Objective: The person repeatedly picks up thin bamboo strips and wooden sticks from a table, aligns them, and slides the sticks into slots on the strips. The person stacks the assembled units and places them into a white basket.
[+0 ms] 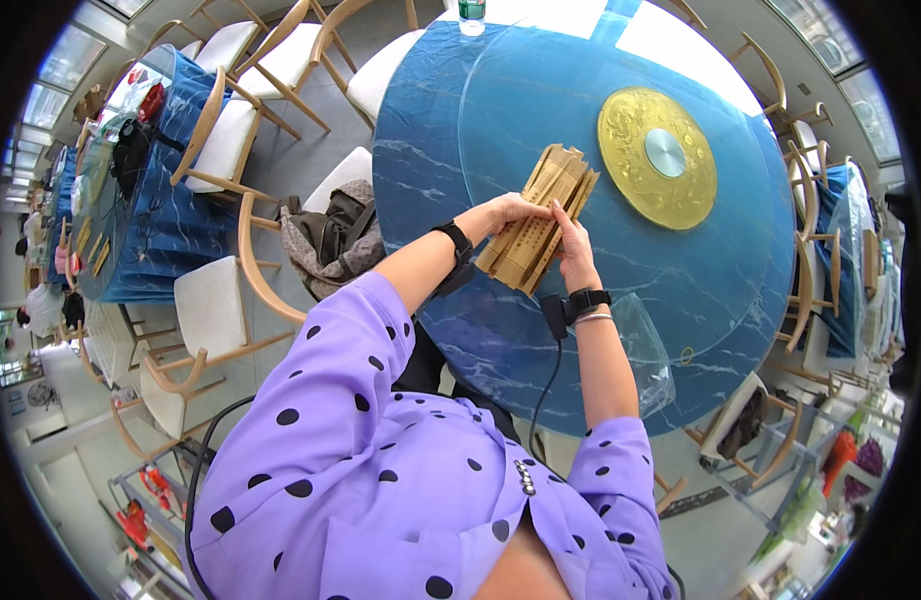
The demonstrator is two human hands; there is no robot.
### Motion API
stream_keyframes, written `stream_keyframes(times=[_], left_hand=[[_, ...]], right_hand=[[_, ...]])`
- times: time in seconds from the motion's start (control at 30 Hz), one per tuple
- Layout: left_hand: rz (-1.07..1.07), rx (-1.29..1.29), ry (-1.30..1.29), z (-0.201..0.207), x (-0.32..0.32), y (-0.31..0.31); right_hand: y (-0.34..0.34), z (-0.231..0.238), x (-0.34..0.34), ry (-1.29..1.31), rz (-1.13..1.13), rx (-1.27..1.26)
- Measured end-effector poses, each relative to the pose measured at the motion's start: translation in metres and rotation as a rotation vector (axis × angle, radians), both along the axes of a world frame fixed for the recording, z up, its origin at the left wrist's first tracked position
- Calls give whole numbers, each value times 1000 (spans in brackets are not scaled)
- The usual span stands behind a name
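Observation:
Over the near part of the blue round table (431, 110), I hold a bundle of long, flat brown strips (529, 245), like kraft paper sleeves with printed marks. Their far ends are uneven. My left hand (509, 211) grips the bundle's left side, with its thumb across the top. My right hand (577, 250) closes around the right side, fingertips near the left thumb. Both palms' undersides are hidden. A crumpled clear plastic bag (649, 365) lies beside my right forearm, and a small yellowish ring (687, 356) is close to it.
A round glass turntable bears a gold disc (631, 150) with a silver centre. At the table's far edge stands a bottle (472, 15). Wooden chairs (221, 145) line the left, one with a grey-brown bag (336, 235). A cable (549, 390) hangs from my right wrist strap.

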State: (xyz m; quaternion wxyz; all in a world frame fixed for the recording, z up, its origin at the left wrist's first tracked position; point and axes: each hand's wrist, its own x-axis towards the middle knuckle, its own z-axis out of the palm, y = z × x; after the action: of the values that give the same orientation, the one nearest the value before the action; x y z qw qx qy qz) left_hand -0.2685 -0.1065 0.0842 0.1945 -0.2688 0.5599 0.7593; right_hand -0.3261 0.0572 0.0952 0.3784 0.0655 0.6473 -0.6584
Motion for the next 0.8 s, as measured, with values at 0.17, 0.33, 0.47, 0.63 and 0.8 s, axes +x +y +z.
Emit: stream_keyframes(times=[0.17,0.33,0.47,0.63,0.8], left_hand=[[-54,214,-55,-5,0,2],[23,312,26,-1,18,14],[55,380,45,3,29,18],[113,213,-38,15,59,15],[281,162,64,59,139,-8]], right_hand=[[-2,4,-8,-47,19,46],[-9,5,-5,-86,14,-25],[-5,-1,-4,-142,39,-60],[-8,-3,29,-175,41,-88],[-47,33,96,-157,152,-156]])
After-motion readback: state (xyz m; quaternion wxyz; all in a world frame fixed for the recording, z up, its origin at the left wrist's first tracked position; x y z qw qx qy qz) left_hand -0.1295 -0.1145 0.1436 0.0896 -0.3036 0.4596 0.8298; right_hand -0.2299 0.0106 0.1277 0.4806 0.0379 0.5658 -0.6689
